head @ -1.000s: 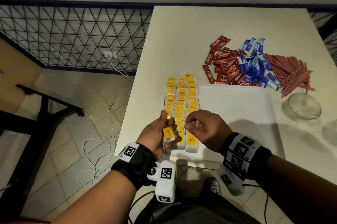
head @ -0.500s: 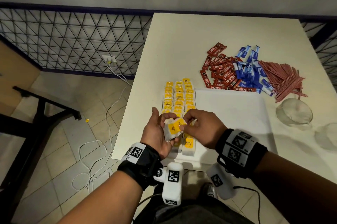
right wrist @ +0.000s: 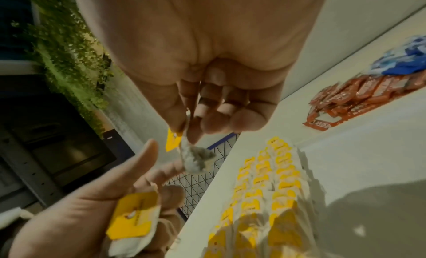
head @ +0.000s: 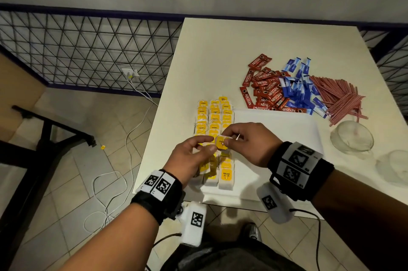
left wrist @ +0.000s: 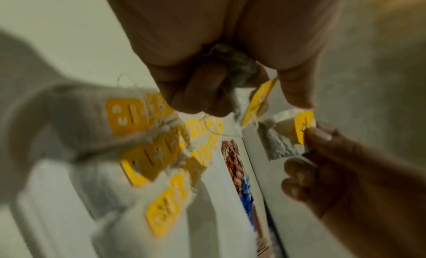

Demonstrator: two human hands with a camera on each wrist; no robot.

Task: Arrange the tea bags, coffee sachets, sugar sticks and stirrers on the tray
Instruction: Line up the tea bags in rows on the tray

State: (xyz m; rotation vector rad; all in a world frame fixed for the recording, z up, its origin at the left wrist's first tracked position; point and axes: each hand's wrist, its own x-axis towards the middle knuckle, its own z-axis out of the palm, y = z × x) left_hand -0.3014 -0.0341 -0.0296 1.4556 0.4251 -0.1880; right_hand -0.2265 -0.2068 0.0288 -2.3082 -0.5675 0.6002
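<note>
Rows of tea bags with yellow tags (head: 214,116) fill the left side of the white tray (head: 276,129). Above them, my right hand (head: 227,138) pinches one tea bag (head: 221,144) by its top; the right wrist view shows that bag (right wrist: 196,159) dangling under its tag. Beside it, my left hand (head: 209,145) grips another yellow-tagged tea bag (right wrist: 133,218) in its curled fingers. Behind the tray lie piles of red coffee sachets (head: 267,92), blue sugar sticks (head: 298,87) and red stirrers (head: 340,98).
Two clear glass bowls (head: 352,137) (head: 395,164) stand on the white table (head: 220,50) right of the tray. The table's left edge drops to a tiled floor with white cables (head: 110,193). A black mesh fence (head: 88,50) runs behind.
The two hands were together on a tea bag in the left palm. Both have since lifted a little farther over the rows, and the right hand now holds one bag apart from the left.
</note>
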